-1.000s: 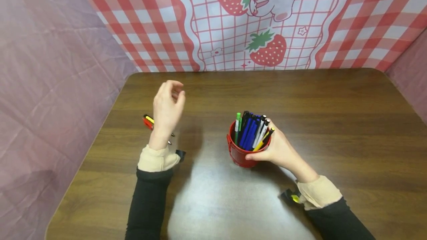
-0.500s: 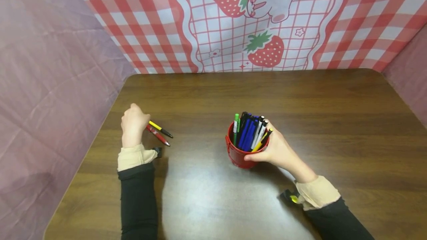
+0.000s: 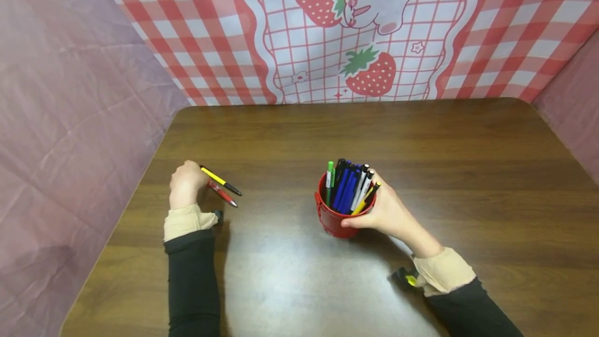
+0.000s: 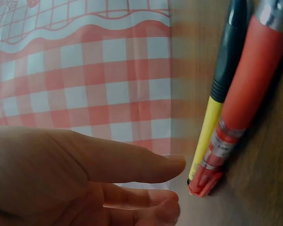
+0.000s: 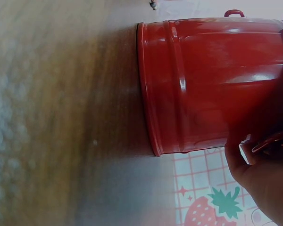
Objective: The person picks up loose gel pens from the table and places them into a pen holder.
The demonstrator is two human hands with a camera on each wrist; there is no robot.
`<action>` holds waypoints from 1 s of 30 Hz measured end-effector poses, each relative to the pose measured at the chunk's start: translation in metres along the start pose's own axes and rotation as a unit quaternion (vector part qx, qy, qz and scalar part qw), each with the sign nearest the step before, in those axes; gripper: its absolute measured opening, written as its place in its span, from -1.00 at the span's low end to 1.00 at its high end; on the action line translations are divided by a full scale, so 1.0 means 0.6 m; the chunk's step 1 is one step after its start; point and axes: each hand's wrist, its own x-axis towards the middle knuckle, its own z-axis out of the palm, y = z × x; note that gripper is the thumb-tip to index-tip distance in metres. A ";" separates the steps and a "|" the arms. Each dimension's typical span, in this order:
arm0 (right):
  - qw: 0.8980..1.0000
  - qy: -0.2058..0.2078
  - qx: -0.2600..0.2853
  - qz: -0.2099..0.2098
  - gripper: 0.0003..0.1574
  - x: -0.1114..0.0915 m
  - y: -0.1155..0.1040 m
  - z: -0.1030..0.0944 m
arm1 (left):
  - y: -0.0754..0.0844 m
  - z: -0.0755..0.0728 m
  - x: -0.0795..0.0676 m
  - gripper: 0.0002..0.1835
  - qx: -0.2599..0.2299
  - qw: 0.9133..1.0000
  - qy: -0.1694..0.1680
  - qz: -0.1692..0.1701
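In the head view my right hand (image 3: 390,217) grips a small red bucket (image 3: 338,222) by its right side, thumb along the front below the rim. The bucket stands upright on the table, filled with pens: blue pens (image 3: 346,191), white, black, green and yellow ones. At the left, my left hand (image 3: 186,183) is low beside a red pen (image 3: 222,193) and a yellow-and-black pen (image 3: 220,180), which lie side by side on the table. The left wrist view shows its thumb (image 4: 146,165) straight and the fingers loosely bent, tips just short of the red pen's clip end (image 4: 205,181).
The wooden table (image 3: 290,134) has rounded far corners. Behind it hangs a red-and-white checked cloth (image 3: 224,30) with strawberries, and a pink cloth (image 3: 79,92) borders the left side. Both wrists wear beige wraps (image 3: 444,269) with small dark attachments.
My left hand has moved left and down, from above the two loose pens to beside their far ends, uncovering them. The right hand stays on the bucket.
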 end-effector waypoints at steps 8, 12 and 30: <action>1.000 0.005 -0.003 0.001 0.18 -0.001 -0.002 0.001 | -0.003 0.005 0.005 -0.63 -0.016 0.999 -0.028 -0.022; 1.000 0.006 0.005 -0.002 0.17 0.000 -0.003 0.000 | -0.004 0.006 0.007 -0.76 -0.028 0.999 -0.031 -0.020; 1.000 -0.001 0.003 0.004 0.21 -0.001 0.000 0.000 | -0.012 0.011 0.013 -0.83 -0.008 0.999 -0.046 -0.017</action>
